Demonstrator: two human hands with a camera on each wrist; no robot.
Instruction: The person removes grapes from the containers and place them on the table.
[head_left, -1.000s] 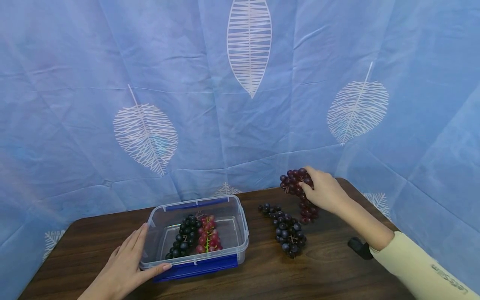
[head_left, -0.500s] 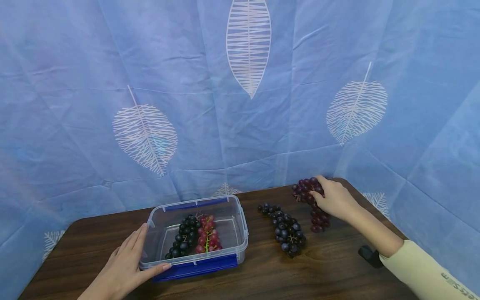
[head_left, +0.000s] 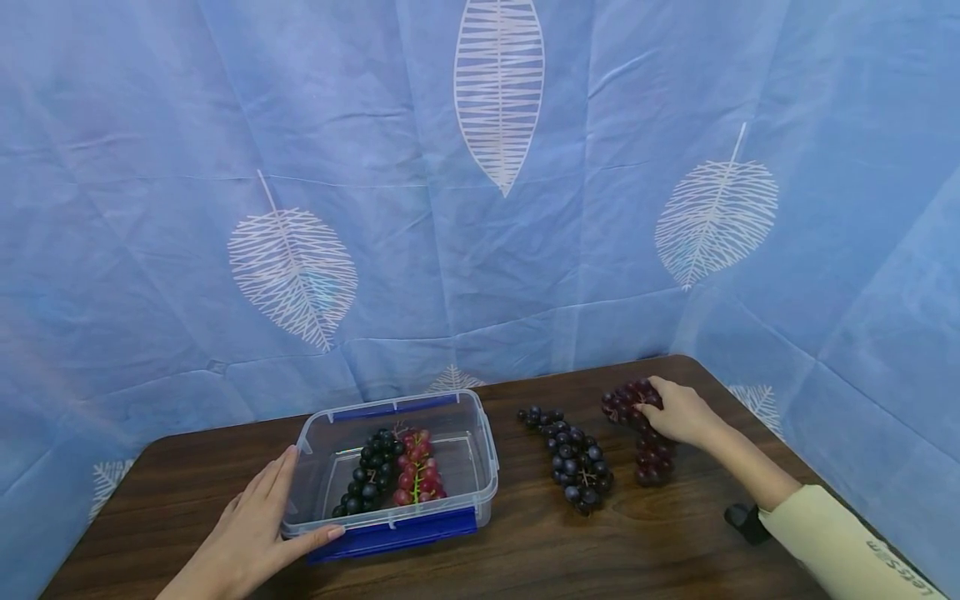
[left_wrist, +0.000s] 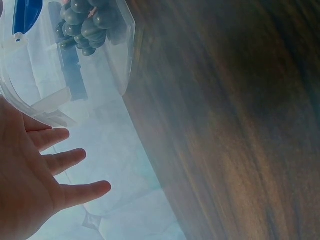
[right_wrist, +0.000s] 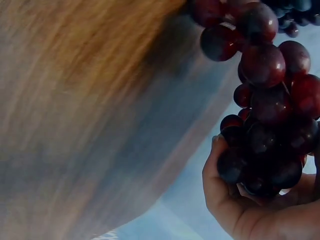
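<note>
My right hand (head_left: 681,414) grips the upper part of a dark red grape bunch (head_left: 655,457) at the right of the table. In the right wrist view the fingers curl round these red grapes (right_wrist: 270,100). My left hand (head_left: 247,529) rests against the left end of a clear plastic box (head_left: 487,471), fingers straight, thumb on the front rim. Inside the box lie a black grape bunch (head_left: 370,473) and a pinkish-red grape bunch (head_left: 417,471) side by side. The left wrist view shows spread fingers beside the box wall (left_wrist: 112,55).
A blue-black grape bunch (head_left: 573,458) lies on the brown wooden table (head_left: 525,558) between the box and my right hand. A small black object (head_left: 746,521) sits near the right sleeve. Behind the table hangs a blue curtain (head_left: 405,250) with white leaf prints.
My right hand has moved right and down toward the table with the dark red grape bunch. The left hand and the box have stayed in place.
</note>
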